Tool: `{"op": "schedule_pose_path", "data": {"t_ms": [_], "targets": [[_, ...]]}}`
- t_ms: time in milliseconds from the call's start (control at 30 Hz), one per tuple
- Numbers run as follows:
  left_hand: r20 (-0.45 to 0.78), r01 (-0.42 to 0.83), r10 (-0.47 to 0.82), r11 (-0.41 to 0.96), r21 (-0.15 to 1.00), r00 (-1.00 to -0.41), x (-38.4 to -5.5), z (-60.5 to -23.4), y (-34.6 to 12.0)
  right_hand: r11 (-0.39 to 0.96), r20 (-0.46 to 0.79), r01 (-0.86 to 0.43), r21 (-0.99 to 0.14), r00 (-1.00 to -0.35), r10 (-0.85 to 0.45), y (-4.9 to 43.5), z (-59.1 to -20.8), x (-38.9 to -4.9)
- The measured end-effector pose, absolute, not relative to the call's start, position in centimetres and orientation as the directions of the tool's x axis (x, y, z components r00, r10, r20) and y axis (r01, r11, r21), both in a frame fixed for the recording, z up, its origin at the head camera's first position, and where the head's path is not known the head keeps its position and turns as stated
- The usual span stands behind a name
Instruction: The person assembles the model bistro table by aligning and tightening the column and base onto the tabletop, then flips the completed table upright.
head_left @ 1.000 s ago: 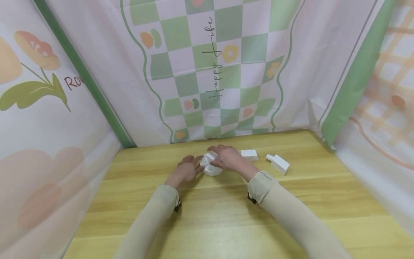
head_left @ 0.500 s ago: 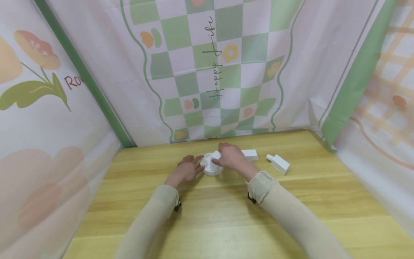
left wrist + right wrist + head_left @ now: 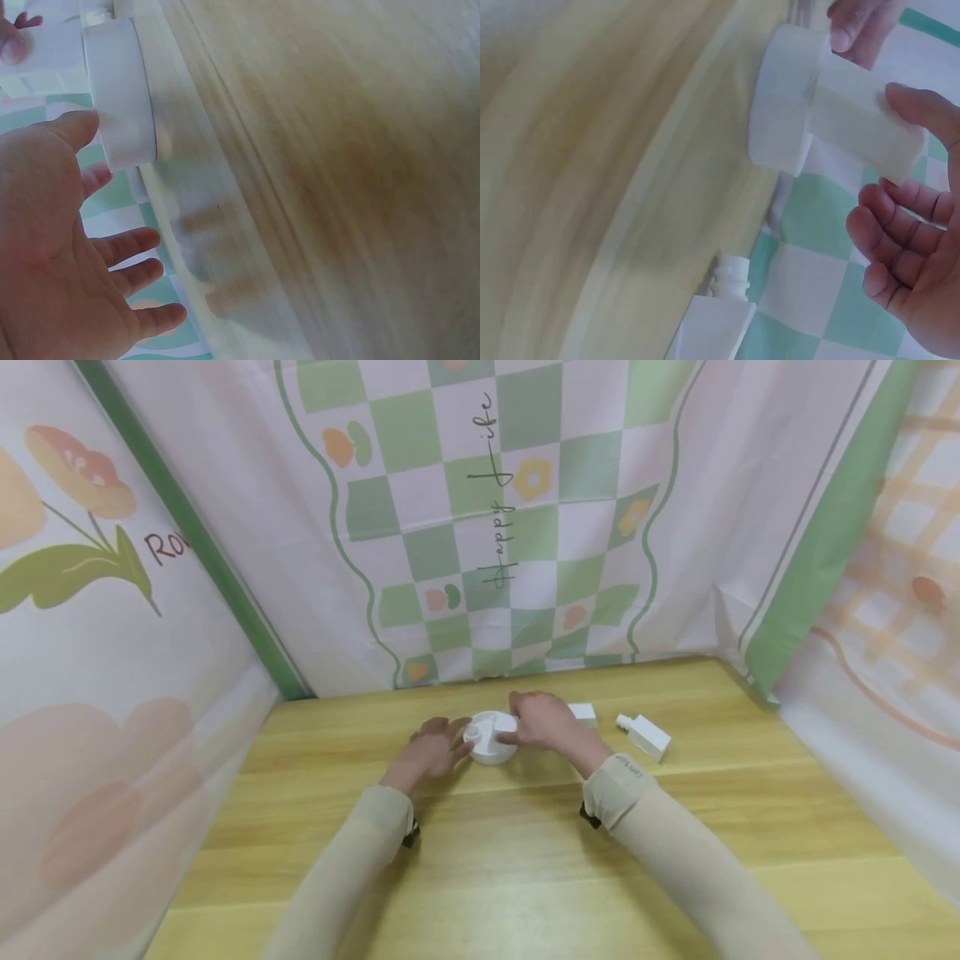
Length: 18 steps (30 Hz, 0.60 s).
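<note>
A shallow round white dish (image 3: 491, 753) with a raised ring inside stands on the table between both hands. My left hand (image 3: 429, 750) rests at its left side, thumb and a finger at the rim, the other fingers spread in the left wrist view. A white rectangular block (image 3: 866, 120) sticks up from the dish (image 3: 780, 112) in the right wrist view. My right hand (image 3: 547, 725) pinches that block between thumb and fingers near its outer end. From the head the hand largely hides the block. Whether it is seated in the dish I cannot tell.
To the right lies a white box-shaped bottle with a narrow neck (image 3: 647, 737). Another white box-like piece (image 3: 583, 716) is behind the right hand, partly covered. Printed curtains (image 3: 510, 527) close off the back and sides of the wooden table (image 3: 487, 877).
My right hand has shifted slightly right and drawn its fingers in, so more of the dish's inside shows. My left hand stays at the dish's left side.
</note>
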<state>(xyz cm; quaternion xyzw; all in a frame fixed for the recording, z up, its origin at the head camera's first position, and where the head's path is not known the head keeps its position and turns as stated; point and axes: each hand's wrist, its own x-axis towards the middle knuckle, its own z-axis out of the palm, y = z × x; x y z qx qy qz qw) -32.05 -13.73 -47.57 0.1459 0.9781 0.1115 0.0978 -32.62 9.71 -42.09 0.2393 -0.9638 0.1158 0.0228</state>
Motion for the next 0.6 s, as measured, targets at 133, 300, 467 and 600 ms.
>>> {"op": "schedule_pose_path", "data": {"t_ms": [133, 300, 467, 600], "targets": [[-0.156, 0.271, 0.312, 0.932, 0.239, -0.937, -32.03, -47.46, -13.69, 0.839, 0.107, -0.501, -0.211, -0.865, -0.49, 9.66, -42.29, -32.51], [-0.154, 0.27, 0.31, 0.933, 0.237, -0.938, -31.87, -47.3, -13.66, 0.775, 0.134, -0.609, -0.167, -0.793, -0.594, 9.95, -42.0, -31.95], [-0.146, 0.265, 0.306, 0.932, 0.247, -0.941, -31.8, -47.14, -13.68, 0.723, 0.161, -0.684, -0.098, -0.728, -0.667, 9.8, -41.82, -31.83], [-0.144, 0.265, 0.308, 0.93, 0.255, -0.941, -31.79, -47.14, -13.66, 0.741, 0.189, -0.665, -0.09, -0.742, -0.643, 9.58, -42.0, -31.79]]}}
